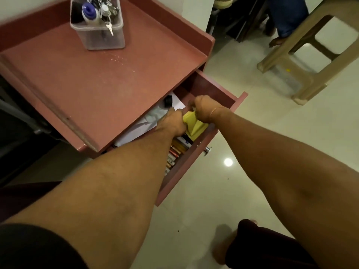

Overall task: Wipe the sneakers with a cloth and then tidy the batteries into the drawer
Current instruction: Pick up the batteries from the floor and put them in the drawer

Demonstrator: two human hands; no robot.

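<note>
The pink drawer (196, 162) of the bedside cabinet (93, 78) stands pulled out. Both my hands reach down into it. My left hand (172, 120) and my right hand (204, 107) meet over a folded yellow cloth (195, 124), and each seems to grip a part of it; the fingers are hidden. Several batteries (174, 154) lie in a row along the near side of the drawer. White papers (143, 123) and a small black object (168, 101) fill the drawer's far part. No sneakers are in view.
A clear plastic box (99, 26) with bottles and keys stands at the back of the cabinet top. A beige plastic stool (303, 61) stands on the tiled floor at the right, with another person's legs (285, 20) behind it. The drawer knob (207, 151) sticks out toward the floor.
</note>
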